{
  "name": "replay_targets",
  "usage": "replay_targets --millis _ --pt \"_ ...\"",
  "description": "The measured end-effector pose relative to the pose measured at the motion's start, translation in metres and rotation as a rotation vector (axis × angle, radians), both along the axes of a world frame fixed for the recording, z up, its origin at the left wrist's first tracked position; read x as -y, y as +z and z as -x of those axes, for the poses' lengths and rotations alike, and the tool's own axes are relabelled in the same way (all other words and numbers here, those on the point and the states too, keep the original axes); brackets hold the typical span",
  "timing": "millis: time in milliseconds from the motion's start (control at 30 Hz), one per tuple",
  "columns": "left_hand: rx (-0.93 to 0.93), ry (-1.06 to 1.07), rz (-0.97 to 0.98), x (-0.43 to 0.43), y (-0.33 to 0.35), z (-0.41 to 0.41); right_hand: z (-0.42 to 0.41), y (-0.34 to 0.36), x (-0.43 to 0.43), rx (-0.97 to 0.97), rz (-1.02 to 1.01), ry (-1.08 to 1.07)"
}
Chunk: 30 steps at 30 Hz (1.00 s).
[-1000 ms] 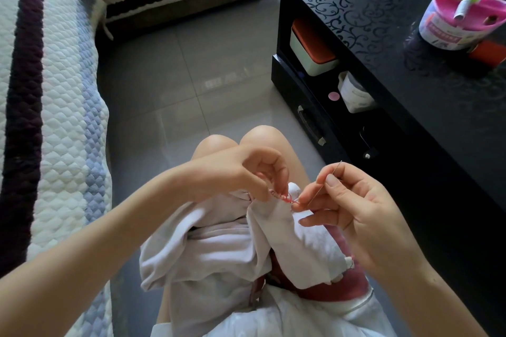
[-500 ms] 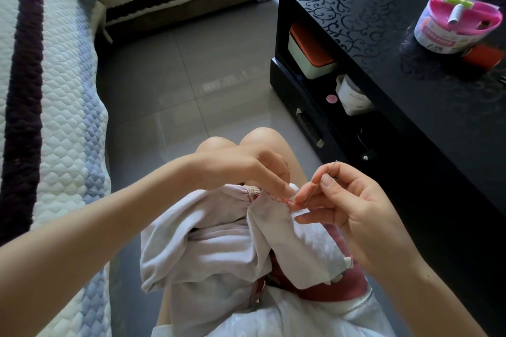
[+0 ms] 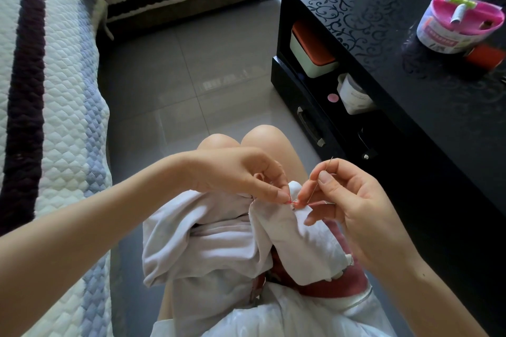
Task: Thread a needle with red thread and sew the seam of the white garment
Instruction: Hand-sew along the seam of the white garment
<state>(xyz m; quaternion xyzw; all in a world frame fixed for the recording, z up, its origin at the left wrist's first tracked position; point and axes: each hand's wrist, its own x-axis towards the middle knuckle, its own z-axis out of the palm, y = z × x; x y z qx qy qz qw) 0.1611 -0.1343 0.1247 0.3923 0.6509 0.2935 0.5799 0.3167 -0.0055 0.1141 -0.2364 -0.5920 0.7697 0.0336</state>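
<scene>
You're pinching the needle (image 3: 315,191) between thumb and forefinger of your right hand (image 3: 353,208), its long axis slanting up and away from the fingertips, its lower end meeting the seam. Your left hand (image 3: 241,172) is pinching the white garment (image 3: 219,241) just beside that lower end, with the red thread (image 3: 294,202) showing between both hands' fingertips, over your lap.

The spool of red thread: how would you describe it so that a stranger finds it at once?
Start at the glossy black table on the right. On top stands a round pink-topped sewing kit; the spool of red thread lies beside it, nearer the person. It alone is a plain orange-red cylinder.
</scene>
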Motion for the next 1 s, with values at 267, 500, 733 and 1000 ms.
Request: replay_targets --millis 267,500,733,1000 --pt "-0.008 0.026 -0.019 0.004 -0.005 -0.003 -0.002 0.004 0.012 0.019 -0.305 0.143" --pt "0.059 0.113 0.006 0.004 -0.006 -0.002 -0.007 0.012 0.011 0.138 -0.433 0.131" --pt "0.091 0.140 0.008 0.005 -0.008 -0.003 -0.004 0.020 0.006 0.190 -0.326 0.210" --pt "0.045 0.176 -0.009 0.003 -0.011 -0.009 0.000 0.022 -0.002 0.225 -0.094 0.300"
